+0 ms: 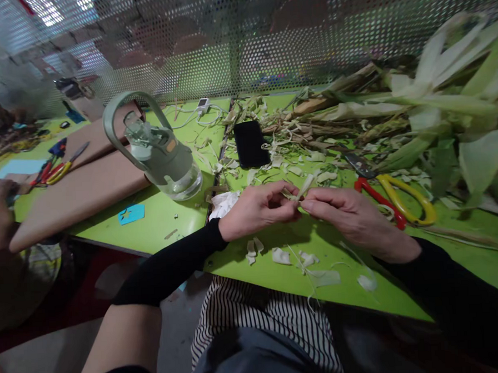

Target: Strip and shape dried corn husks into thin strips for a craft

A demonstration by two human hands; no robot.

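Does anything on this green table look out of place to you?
Perhaps the black phone: it lies flat among scattered plant scraps, with a pale curl at its right edge, an odd spot amid such litter. I see no obvious damage.

Pale husk strip pinched between hands, end slanting up.

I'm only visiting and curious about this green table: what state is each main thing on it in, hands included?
Left hand: pinching a husk strip
Right hand: pinching the same strip
Red-and-yellow-handled scissors: lying down, handles spread
Black phone: lying flat, upper face dark
Water bottle: upright, carry loop raised
Corn husks: heaped, partly green, some browned
White tissue: crumpled
Blue tag: lying flat
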